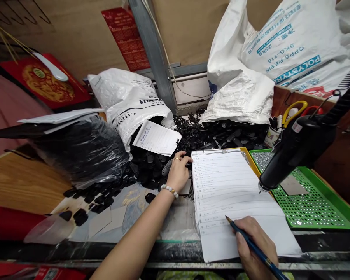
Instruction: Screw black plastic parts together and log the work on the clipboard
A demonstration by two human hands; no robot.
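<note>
My right hand (255, 243) is closed around a dark blue pen (252, 241), its pointed tip resting low on a lined sheet of paper (227, 186). Handwritten rows run down the sheet, which sits under the metal clip of a clipboard (217, 151). At the clipboard's upper left corner, my left hand (179, 171) grips the edge with curled fingers. That wrist wears a beaded bracelet (169, 190), and a ring shows on one finger. Just beyond it, a small handwritten notepad (156, 138) leans on black plastic parts (151, 167).
A black electric screwdriver (294, 147) hangs at the right above a green tray (312, 206) of small screws. White sacks (239, 93) and another sack (131, 97) lie behind, spilling black parts. A plastic-wrapped black bundle (81, 151) stands left. Yellow-handled scissors (294, 111) are upright in a cup.
</note>
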